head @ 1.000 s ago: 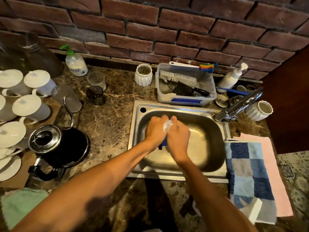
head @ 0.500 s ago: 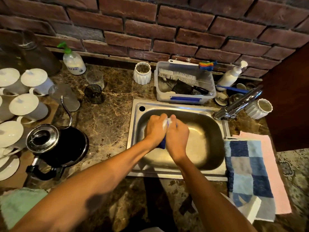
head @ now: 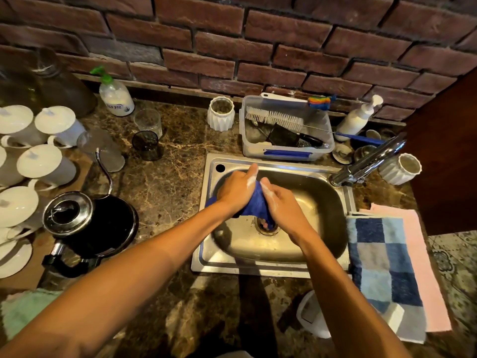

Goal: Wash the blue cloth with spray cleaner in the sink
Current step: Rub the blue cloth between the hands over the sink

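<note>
The blue cloth (head: 254,202) is bunched between both hands over the steel sink (head: 304,257). My left hand (head: 236,188) grips its left part, and a corner sticks out past my left wrist. My right hand (head: 280,201) grips the right part, with the cloth's lower end hanging down to the drain. White suds show on the fingers of both hands. A white bottle with a green pump top (head: 114,94) stands at the back left by the brick wall, and another white pump bottle (head: 357,117) at the back right.
The tap (head: 366,162) reaches over the sink's right rear corner. A plastic tub (head: 286,151) with brushes sits behind the sink. A checked blue towel (head: 382,267) on a pink one lies to the right. A kettle (head: 85,223), white lidded cups (head: 49,164) and glasses stand on the left.
My hands have spread a little apart and more of the blue cloth now shows between them, stretched out and hanging toward the drain. The camera has tilted slightly.
</note>
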